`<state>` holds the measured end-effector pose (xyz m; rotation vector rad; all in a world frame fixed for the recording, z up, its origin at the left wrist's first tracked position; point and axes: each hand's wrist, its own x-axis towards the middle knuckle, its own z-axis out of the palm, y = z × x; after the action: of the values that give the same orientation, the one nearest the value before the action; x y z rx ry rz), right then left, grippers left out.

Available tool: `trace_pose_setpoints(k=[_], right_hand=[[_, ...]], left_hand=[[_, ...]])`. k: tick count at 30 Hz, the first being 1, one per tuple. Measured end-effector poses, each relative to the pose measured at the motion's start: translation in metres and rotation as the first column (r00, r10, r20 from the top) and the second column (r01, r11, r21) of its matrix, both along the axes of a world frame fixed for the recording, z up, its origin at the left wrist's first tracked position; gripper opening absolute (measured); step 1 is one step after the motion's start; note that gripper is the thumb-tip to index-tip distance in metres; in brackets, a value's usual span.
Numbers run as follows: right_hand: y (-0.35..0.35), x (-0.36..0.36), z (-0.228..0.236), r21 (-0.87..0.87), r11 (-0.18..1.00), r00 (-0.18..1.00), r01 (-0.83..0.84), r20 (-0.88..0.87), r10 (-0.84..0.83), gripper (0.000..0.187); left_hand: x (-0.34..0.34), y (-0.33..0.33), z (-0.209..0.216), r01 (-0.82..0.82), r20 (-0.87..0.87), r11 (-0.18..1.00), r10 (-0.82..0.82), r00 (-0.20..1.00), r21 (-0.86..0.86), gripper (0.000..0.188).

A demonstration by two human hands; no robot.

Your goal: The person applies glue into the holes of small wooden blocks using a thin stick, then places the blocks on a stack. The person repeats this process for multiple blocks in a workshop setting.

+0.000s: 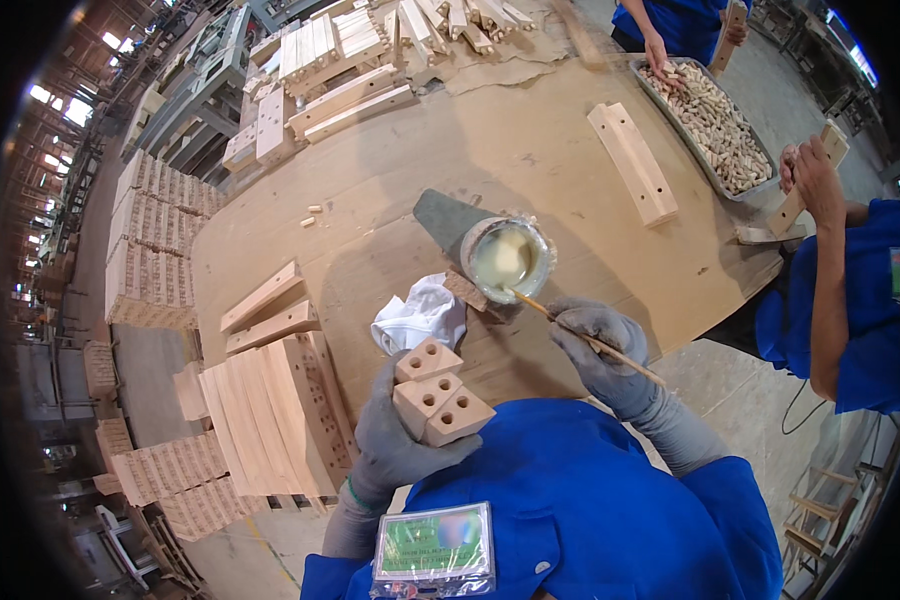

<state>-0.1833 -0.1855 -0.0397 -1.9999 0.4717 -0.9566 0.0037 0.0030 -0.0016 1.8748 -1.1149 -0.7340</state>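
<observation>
Gloved in grey, my left hand [385, 435] is closed around three pale wooden pieces [443, 394], their ends with round holes turned up. My right hand [605, 345], also gloved, grips a thin wooden stick [535, 304]. The stick's far tip dips into a round pot [547, 262] of pale yellowish liquid, its rim crusted. A crumpled white cloth [420, 314] lies on the table left of the pot, just beyond the held pieces. Between cloth and pot is a small brown block [464, 290].
Stacked wooden pieces [270, 415] stand at the left. Two small dowels [310, 217] lie on the brown tabletop [390, 190]. Two drilled bars [632, 163] lie toward the right, near a tray [645, 85] heaped with dowels. Two people in blue [840, 310] work along the right side.
</observation>
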Motion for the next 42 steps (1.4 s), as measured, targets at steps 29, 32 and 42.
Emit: trace_pose_setpoints(k=[29,32,42], right_hand=[[-0.041,0.051,0.1,0.699,0.624,0.917,-0.349,0.118,0.382,0.015],[-0.045,0.05,0.096,0.676,0.653,0.921,-0.341,0.102,0.376,0.017],[-0.042,0.048,0.113,0.755,0.61,0.95,-0.238,0.05,0.309,0.025]], left_hand=[[-0.005,-0.012,-0.012,0.15,0.087,0.987,-0.155,0.984,0.059,0.113],[-0.007,-0.014,-0.006,0.147,0.091,0.985,-0.156,0.984,0.093,0.113],[-0.006,-0.017,-0.004,0.141,-0.088,0.988,-0.136,0.987,0.057,0.107]])
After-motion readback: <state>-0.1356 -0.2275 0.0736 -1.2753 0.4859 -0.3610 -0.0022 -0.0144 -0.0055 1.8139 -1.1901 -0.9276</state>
